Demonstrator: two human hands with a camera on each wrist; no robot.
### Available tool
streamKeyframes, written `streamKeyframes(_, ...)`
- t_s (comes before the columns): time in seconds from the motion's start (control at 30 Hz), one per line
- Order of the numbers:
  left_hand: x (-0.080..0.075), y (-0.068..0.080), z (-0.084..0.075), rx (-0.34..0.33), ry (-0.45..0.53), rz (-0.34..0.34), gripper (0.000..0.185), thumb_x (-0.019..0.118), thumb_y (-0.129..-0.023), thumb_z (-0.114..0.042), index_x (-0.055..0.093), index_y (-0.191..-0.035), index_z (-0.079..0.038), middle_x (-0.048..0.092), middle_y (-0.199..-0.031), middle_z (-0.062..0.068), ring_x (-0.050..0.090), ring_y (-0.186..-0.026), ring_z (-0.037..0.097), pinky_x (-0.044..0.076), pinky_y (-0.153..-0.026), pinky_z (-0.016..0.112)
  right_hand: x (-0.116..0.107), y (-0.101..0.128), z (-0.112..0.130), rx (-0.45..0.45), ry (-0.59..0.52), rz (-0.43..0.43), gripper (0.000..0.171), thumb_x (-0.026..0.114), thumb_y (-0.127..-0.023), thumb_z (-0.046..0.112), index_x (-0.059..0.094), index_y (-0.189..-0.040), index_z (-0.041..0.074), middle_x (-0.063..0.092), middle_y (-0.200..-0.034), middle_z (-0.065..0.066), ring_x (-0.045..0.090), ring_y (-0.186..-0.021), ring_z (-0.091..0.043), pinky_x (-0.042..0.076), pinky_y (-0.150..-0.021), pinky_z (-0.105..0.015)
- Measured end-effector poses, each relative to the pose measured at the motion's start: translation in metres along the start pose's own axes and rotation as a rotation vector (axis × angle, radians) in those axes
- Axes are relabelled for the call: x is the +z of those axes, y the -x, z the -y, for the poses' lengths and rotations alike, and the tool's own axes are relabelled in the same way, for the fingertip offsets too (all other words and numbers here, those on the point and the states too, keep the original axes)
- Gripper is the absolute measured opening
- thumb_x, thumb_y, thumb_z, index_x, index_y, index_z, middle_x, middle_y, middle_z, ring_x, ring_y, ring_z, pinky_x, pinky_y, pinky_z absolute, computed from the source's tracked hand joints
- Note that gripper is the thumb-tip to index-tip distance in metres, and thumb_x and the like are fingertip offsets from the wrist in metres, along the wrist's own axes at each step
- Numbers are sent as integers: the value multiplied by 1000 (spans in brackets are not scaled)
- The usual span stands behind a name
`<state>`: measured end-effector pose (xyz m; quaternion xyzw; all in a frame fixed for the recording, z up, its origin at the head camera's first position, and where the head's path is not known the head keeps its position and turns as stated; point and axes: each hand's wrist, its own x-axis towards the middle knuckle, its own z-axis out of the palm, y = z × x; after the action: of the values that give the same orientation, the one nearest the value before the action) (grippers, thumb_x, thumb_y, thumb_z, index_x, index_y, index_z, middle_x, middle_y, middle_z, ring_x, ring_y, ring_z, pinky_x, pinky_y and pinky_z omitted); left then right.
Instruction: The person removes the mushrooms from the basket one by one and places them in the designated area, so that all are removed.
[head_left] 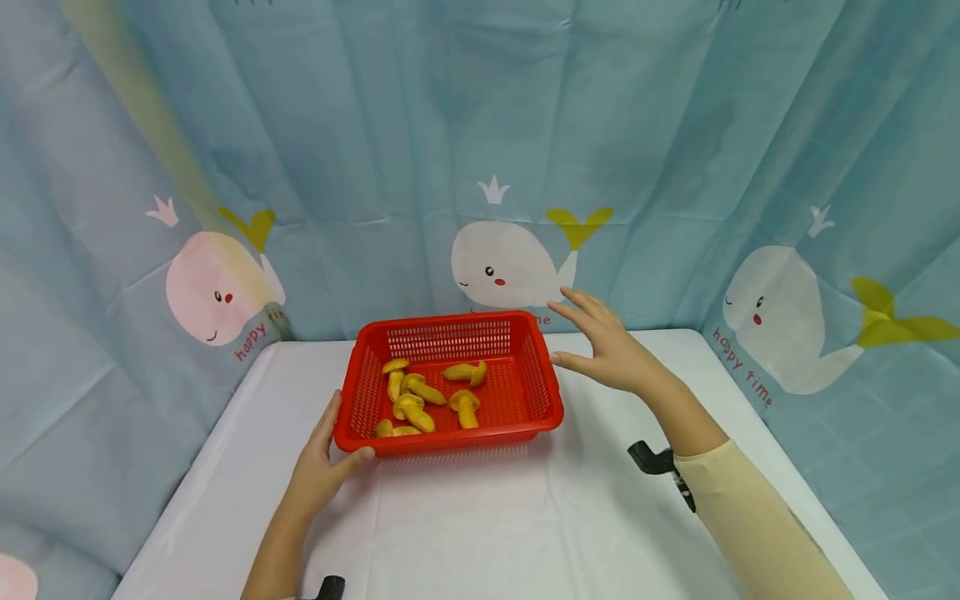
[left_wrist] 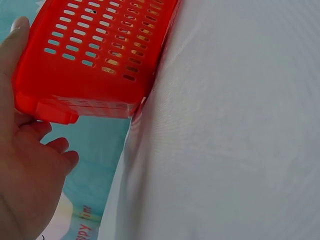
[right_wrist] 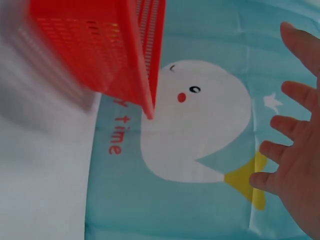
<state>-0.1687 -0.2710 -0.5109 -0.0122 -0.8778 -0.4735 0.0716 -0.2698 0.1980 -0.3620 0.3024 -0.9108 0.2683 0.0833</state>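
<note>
The red perforated plastic basket (head_left: 450, 379) sits near the middle of the white-covered worktop (head_left: 525, 517), towards its far edge. Inside it lie several yellow toy mushrooms (head_left: 420, 400), scattered over the basket floor, most of them in the left and near part.

Your left hand (head_left: 318, 475) holds the basket's near-left corner: the thumb lies over the rim and the fingers curl under the lip, so the grip there is closed around the rim. The left wrist view shows your palm (left_wrist: 25, 185) pressed against that corner (left_wrist: 50, 107).

Your right hand (head_left: 603, 346) hovers just beside the basket's far-right corner, apart from it, fingers spread and straight, a wide grip holding nothing. In the right wrist view those spread fingers (right_wrist: 290, 160) show against the curtain.

Behind the worktop hangs a light blue curtain (head_left: 375, 125) printed with white whales (head_left: 510, 262) with yellow tails. A black strap clip (head_left: 652, 458) shows at your right wrist, above a pale beige sleeve (head_left: 750, 517).
</note>
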Motion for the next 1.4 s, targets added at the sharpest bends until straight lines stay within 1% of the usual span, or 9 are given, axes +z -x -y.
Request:
streamKeyframes(0.1,0,1,0,0,13,2,103,79,-89,-42,7,-163,-43,12,-173,-5,14,-159,31,36,-113,63,2,-10,4,-27,-7,8,81,73,-92,51,36,-160,30,18,-171,1,15,-157,-30,25,-117,-72)
streamKeyframes(0.2,0,1,-1,4,30,8,102,79,-90,-37,9,-164,-41,14,-172,-8,15,-159,26,34,-117,53,3,-20,8,-42,-11,23,80,73,-92,51,36,-160,30,19,-171,1,16,-157,-30,25,-118,-70)
streamKeyframes(0.27,-1,0,-2,4,41,11,101,79,-90,-35,10,-163,-42,15,-172,-10,16,-159,23,35,-118,36,3,-26,11,-40,-13,37,79,72,-92,52,37,-160,31,19,-171,2,16,-157,-30,26,-117,-70)
streamKeyframes(0.37,-1,1,-3,13,69,9,100,80,-90,-31,12,-163,-43,16,-171,-10,17,-159,21,31,-110,11,4,-35,17,-48,-8,55,79,71,-92,53,37,-160,31,19,-171,2,18,-156,-30,28,-117,-70)
streamKeyframes(0.47,-1,1,-3,20,92,5,100,80,-90,-28,13,-162,-44,17,-171,-10,17,-158,20,27,-102,1,5,-44,24,-78,1,64,78,71,-93,52,38,-159,30,20,-171,0,20,-155,-31,28,-116,-70)
streamKeyframes(0.7,-1,1,-2,26,105,-1,100,80,-90,-29,14,-164,-36,18,-171,-10,17,-158,20,28,-103,2,8,-65,40,-146,-21,82,75,74,-93,43,41,-158,25,23,-170,2,21,-156,-27,31,-119,-63)
streamKeyframes(0.9,1,1,-2,16,89,-11,99,80,-90,-31,14,-163,-41,19,-170,-11,19,-158,19,29,-104,5,15,-84,50,-176,-41,128,76,76,-93,41,42,-158,23,26,-169,1,19,-156,-25,26,-123,-58)
streamKeyframes(1.17,-1,0,-3,24,93,-12,100,81,-89,-30,15,-164,-36,19,-170,-14,19,-158,17,28,-103,3,31,-114,65,-208,-36,198,76,73,-94,43,40,-159,22,28,-168,2,22,-156,-24,24,-125,-55)
streamKeyframes(1.4,0,1,-1,-3,81,-8,99,80,-89,-34,14,-163,-40,19,-170,-13,19,-158,18,31,-114,23,49,-135,78,-212,-50,260,72,73,-95,38,41,-157,21,34,-166,2,27,-154,-20,32,-123,-44)
